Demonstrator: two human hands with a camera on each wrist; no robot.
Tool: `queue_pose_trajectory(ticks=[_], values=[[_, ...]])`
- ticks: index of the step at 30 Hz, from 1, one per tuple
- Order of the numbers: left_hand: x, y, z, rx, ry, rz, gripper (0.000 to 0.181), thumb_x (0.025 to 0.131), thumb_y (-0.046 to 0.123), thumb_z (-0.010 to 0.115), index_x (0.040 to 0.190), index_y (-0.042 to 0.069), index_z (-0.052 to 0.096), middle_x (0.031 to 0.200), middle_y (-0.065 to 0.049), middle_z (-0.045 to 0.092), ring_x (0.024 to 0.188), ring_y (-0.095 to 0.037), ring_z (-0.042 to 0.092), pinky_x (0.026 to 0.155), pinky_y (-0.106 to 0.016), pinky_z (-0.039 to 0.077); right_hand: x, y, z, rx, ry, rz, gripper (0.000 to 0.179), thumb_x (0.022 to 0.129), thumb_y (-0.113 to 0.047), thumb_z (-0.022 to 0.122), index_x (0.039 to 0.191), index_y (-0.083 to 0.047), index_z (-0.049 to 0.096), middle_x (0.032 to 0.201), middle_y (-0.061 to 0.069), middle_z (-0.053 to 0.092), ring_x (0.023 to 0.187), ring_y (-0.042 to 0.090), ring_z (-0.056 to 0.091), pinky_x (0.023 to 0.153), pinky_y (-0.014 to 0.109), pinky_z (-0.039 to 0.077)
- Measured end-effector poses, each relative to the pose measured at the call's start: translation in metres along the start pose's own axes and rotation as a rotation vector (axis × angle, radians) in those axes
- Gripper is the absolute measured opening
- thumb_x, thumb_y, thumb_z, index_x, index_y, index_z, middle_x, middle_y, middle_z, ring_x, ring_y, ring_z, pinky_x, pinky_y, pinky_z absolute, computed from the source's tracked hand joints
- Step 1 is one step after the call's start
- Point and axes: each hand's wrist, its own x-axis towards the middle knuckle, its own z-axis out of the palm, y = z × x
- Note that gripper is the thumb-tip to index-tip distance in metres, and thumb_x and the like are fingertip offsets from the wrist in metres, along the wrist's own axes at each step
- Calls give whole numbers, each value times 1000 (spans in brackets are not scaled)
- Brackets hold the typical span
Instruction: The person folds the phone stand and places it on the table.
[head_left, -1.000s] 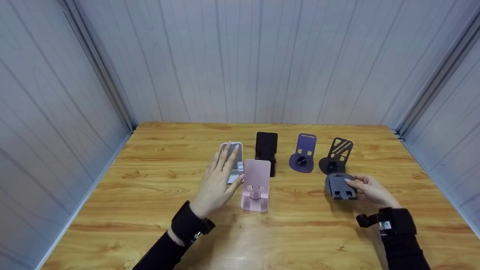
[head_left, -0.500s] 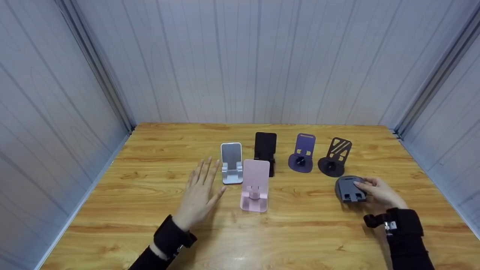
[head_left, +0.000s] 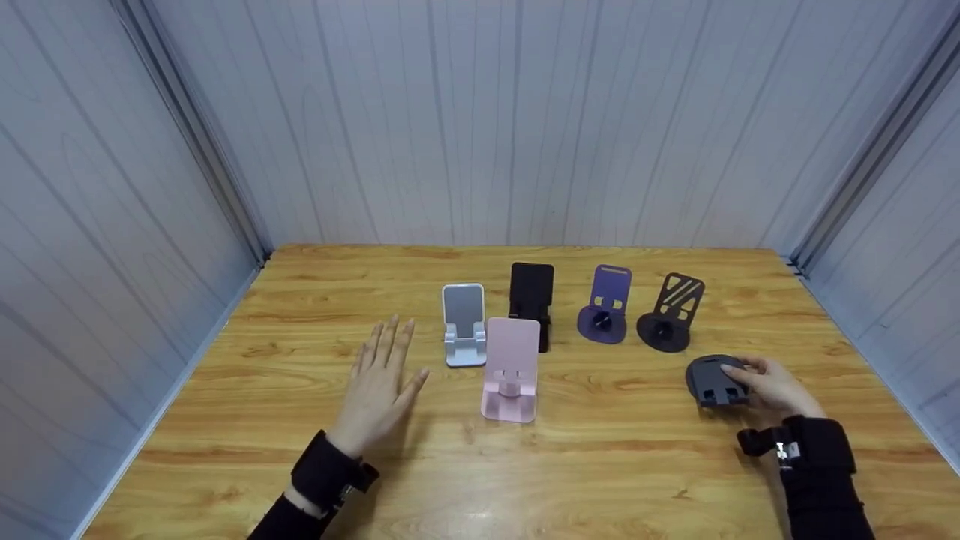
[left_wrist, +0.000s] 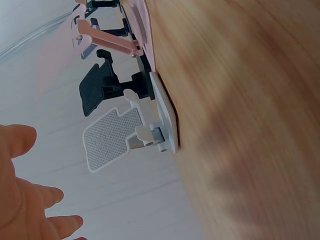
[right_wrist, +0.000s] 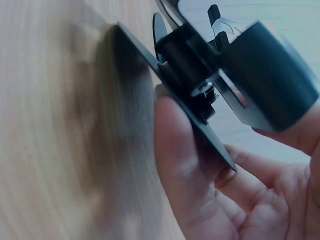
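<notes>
My right hand [head_left: 776, 388] grips a folded dark grey phone stand [head_left: 711, 379] by its right side, thumb on top. In the right wrist view the stand's round base [right_wrist: 142, 52] tilts close over the wood, its folded plate [right_wrist: 272, 75] above. My left hand [head_left: 377, 397] holds nothing, its fingers extended over the table. Nearest to it stands a white phone stand [head_left: 464, 309] with a grey face, also plain in the left wrist view. A pink phone stand [head_left: 512, 343] stands in front of that one's right side, partly covering a black phone stand [head_left: 532, 287].
Farther right stand a purple phone stand [head_left: 613, 283] and a dark phone stand with slanted slots [head_left: 664, 335], both on round bases. Everything is on a wooden table [head_left: 600, 480], with pale panel walls [head_left: 480, 135] at the back and both sides.
My left hand has drawn back left and down from in front of the white phone stand, uncovering it. My right hand has carried the folded grey phone stand to the right and slightly nearer.
</notes>
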Motion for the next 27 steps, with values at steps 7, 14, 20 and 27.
queue_pose_trajectory(ticks=[7, 14, 20, 27], values=[[0, -6, 1, 20, 3, -15, 71, 109, 30, 57, 165, -3, 28, 171, -30, 21, 159, -52, 16, 128, -69, 11, -1, -1, 3, -150, 120, 16, 74, 114, -33, 45, 154, 25, 22, 149, 52, 35, 113, 43, 62, 85, 36, 57], [1, -8, 0, 18, 2, -20, 71, 109, 29, 57, 164, -4, 29, 171, -31, 22, 158, -53, 16, 128, -69, 12, -4, -2, 8, -275, 290, -32, 62, 112, -25, 52, 144, 26, 41, 137, 51, 46, 124, 63, 50, 101, 64, 49], [1, -8, -3, 16, -10, -40, 72, 109, 29, 57, 165, -3, 27, 172, -30, 17, 159, -51, 12, 128, -68, 10, -5, -2, 16, -371, 401, -64, 53, 108, -19, 59, 134, 27, 52, 123, 48, 58, 112, 62, 58, 95, 66, 52], [1, -11, -4, 16, -7, -58, 72, 109, 30, 57, 165, -3, 27, 173, -29, 16, 160, -50, 11, 129, -67, 9, -8, -3, 22, -439, 463, -47, 49, 102, -14, 68, 130, 24, 56, 117, 44, 62, 103, 58, 62, 85, 60, 55]])
